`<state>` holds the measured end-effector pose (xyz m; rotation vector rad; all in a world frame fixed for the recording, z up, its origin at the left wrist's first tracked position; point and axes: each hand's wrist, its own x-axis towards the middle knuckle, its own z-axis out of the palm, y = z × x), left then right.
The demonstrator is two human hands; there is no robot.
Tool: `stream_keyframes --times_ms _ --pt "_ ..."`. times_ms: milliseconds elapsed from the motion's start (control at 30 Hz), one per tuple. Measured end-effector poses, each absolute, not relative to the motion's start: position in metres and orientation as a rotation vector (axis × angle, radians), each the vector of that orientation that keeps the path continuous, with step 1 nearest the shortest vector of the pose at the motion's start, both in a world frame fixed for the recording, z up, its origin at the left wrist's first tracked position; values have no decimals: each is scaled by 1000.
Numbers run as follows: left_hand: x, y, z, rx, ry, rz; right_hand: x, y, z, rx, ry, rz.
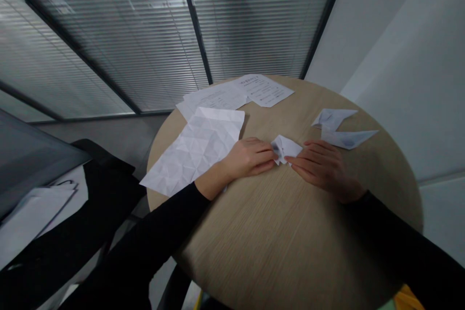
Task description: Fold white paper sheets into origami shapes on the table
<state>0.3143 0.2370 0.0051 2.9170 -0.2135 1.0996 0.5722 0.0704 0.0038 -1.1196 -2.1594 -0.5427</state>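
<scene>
A small folded piece of white paper (pixel 287 148) lies on the round wooden table (pixel 283 232) between my two hands. My left hand (pixel 248 157) rests on the table with its fingers curled, the fingertips pinching the left edge of the folded paper. My right hand (pixel 319 167) lies low on the table, fingers together and stretched toward the paper's lower right corner, pressing it down. Both arms wear black sleeves.
A large creased white sheet (pixel 198 150) lies left of my left hand. Printed sheets (pixel 250 91) sit at the table's far edge. Two folded paper shapes (pixel 339 128) lie at the right. A black chair (pixel 72 232) with papers stands at left; glass walls with blinds are behind.
</scene>
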Motion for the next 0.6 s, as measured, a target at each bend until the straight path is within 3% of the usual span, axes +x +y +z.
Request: stream_keyframes --times_ms 600 --pt "314 237 11 2425 -4 1195 586 73 3 -1192 -1903 -519"
